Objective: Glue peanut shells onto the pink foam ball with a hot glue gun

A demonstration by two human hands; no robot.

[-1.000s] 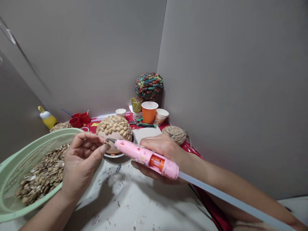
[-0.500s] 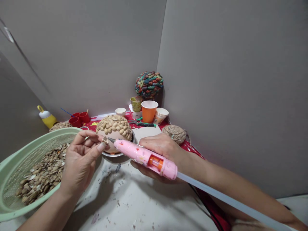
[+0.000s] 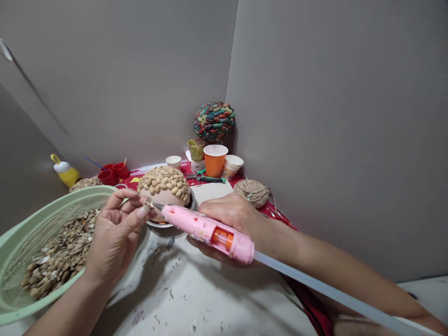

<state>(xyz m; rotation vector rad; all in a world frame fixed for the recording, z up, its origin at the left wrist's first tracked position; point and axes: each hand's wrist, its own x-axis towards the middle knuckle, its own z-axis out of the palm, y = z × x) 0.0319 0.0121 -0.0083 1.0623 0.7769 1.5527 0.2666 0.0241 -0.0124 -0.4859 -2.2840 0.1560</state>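
Between the thumb and fingers of my left hand (image 3: 121,224) is a small piece of nutshell (image 3: 149,203), its hollow side showing. My right hand (image 3: 234,217) is wrapped round a pink hot glue gun (image 3: 206,228), with a long clear glue stick (image 3: 315,280) coming out of its back end. The metal nozzle is at the shell piece; whether they touch I cannot tell. Just behind them, a ball (image 3: 163,196) sits in a round metal dish (image 3: 164,225). Peanut shells cover its upper part, and its lower front is bare and smooth.
At left stands a green basket (image 3: 21,235) of broken shells. Behind are red cups (image 3: 121,171), pliers (image 3: 212,178), an orange paper cup (image 3: 215,163), a multicoloured ball (image 3: 215,121) and a twine ball (image 3: 252,192). Grey panels (image 3: 332,116) enclose the back and right.
The nozzle has come closer to the shell piece in my left hand. The whole view has shifted slightly; both grips are the same.
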